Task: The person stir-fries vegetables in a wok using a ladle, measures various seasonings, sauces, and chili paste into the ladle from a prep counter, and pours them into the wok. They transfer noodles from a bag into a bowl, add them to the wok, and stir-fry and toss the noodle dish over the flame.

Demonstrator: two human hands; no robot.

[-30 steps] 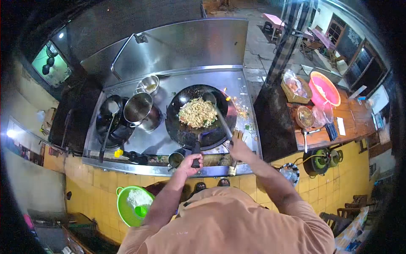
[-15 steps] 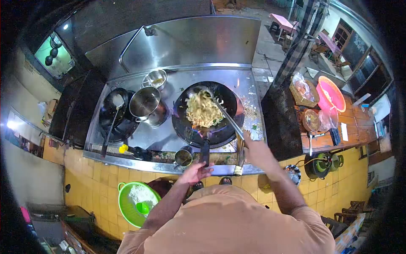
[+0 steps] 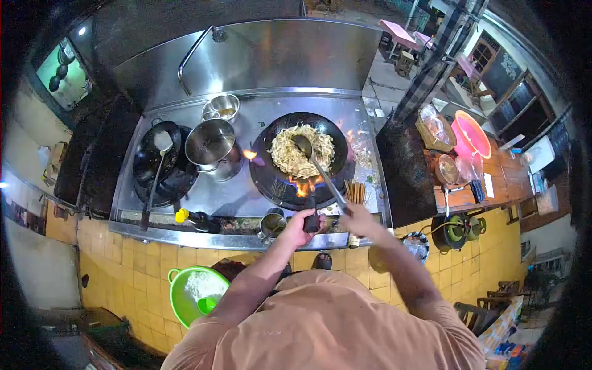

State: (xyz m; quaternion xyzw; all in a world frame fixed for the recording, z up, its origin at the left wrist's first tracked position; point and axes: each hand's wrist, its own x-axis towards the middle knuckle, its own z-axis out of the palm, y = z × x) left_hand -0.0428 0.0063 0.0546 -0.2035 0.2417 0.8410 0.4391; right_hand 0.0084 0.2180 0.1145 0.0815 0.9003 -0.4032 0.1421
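Observation:
A black wok [image 3: 338, 131] sits over the burner on the steel stove, with orange flames at its near edge. Pale noodles [image 3: 287, 154] with bits of green fill its middle. My left hand [image 3: 302, 228] is closed round the wok's black handle [image 3: 312, 213]. My right hand [image 3: 361, 221], a little blurred, grips the long handle of a ladle [image 3: 327, 179]. The ladle's dark bowl rests in the noodles.
Left of the wok stand a tall steel pot [image 3: 209, 142], a steel bowl [image 3: 222, 106] and a second wok [image 3: 148, 154] with a ladle. A mug [image 3: 272, 223], a yellow-capped bottle [image 3: 200, 221] and bundled sticks [image 3: 356, 192] line the front. A green basket [image 3: 180, 296] is below.
My left hand was open below the handle half a second ago and has closed round it. The tossed noodles lie flat, the ladle has come down into them, and flames have flared at the wok's near side.

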